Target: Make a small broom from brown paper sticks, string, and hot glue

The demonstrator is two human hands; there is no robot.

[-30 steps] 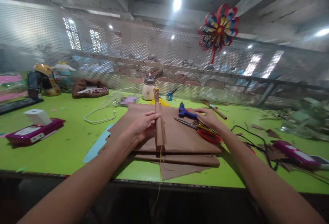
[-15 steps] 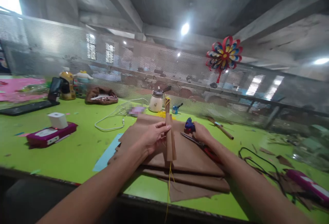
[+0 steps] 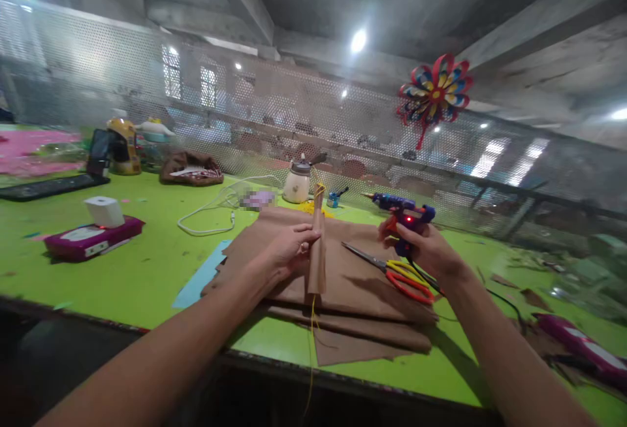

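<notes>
My left hand (image 3: 289,251) is closed round a rolled strip of brown paper (image 3: 317,251) held upright, with a yellow string (image 3: 310,342) hanging from its lower end. My right hand (image 3: 424,247) grips a blue hot glue gun (image 3: 399,208) lifted above the table, nozzle pointing left toward the roll. Both hands hover over a stack of brown paper sheets (image 3: 353,283) on the green table (image 3: 142,270). Red and yellow scissors (image 3: 396,273) lie on the sheets just below my right hand.
A white jar (image 3: 297,185), a white cable (image 3: 210,215) and a light blue sheet (image 3: 196,283) lie near the stack. A purple box with a white block (image 3: 93,234) sits left; another purple box (image 3: 582,345) right. A paper pinwheel (image 3: 435,94) hangs on the mesh screen.
My right hand has picked the glue gun up off the table and raised it, uncovering the scissors. My left hand keeps hold of the paper roll.
</notes>
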